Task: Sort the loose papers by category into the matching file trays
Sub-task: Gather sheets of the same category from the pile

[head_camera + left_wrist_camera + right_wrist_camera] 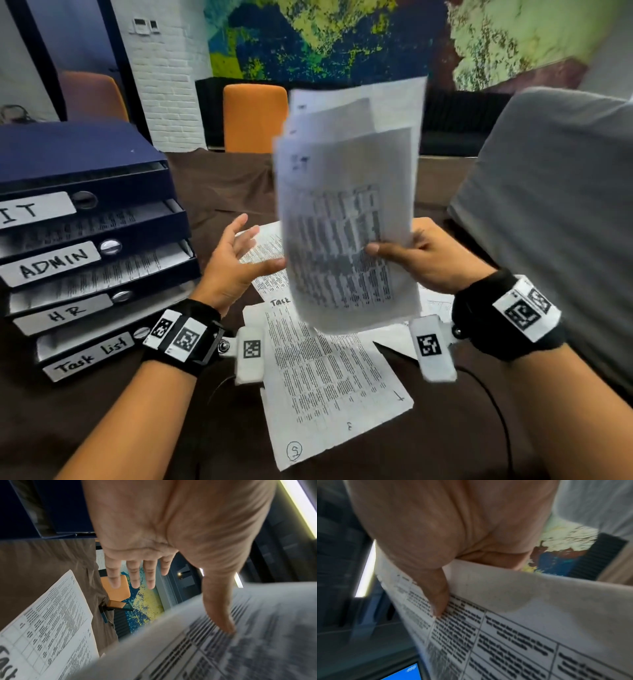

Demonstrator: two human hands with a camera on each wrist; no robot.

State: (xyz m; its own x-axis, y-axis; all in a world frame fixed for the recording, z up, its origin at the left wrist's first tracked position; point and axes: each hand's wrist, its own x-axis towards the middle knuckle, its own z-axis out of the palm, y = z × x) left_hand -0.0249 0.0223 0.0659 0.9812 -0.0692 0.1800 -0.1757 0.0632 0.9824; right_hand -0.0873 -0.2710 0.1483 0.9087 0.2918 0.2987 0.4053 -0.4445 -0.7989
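Several printed sheets [346, 219] stand upright, pinched at their lower right edge by the right hand [424, 260], thumb on the front page. Left of the sheets, the left hand [236, 260] is spread, its thumb touching their edge. Below the sheets more loose papers [322, 377] lie on the brown table [219, 185]; further left stand the labelled file trays [89, 246].

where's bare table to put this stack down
Bare brown cloth lies beyond the open left hand, between the blue labelled file trays and the orange chair. The middle is crowded with loose printed sheets under the right hand.
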